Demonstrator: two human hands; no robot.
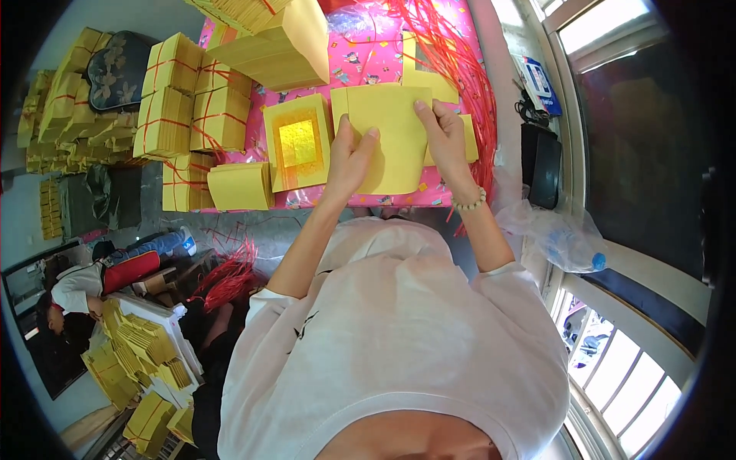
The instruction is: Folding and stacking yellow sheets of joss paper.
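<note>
Between my hands is a yellow paper sheet, held over the near side of the pink table; whether it is one sheet or a thin stack I cannot tell. My left hand grips its left side, thumb on top. At its upper right side, my right hand pinches the edge, a beaded bracelet on the wrist. Just left of the sheet lies a stack of yellow paper with a shiny gold square on top. Another short stack of yellow paper sits beside it. More yellow paper shows behind my right hand.
Red plastic strands hang along the right of the patterned pink table. Tall tied yellow bundles stand at the left. A large paper block rises at the back. Another person works lower left. A windowsill with a plastic bag borders the right.
</note>
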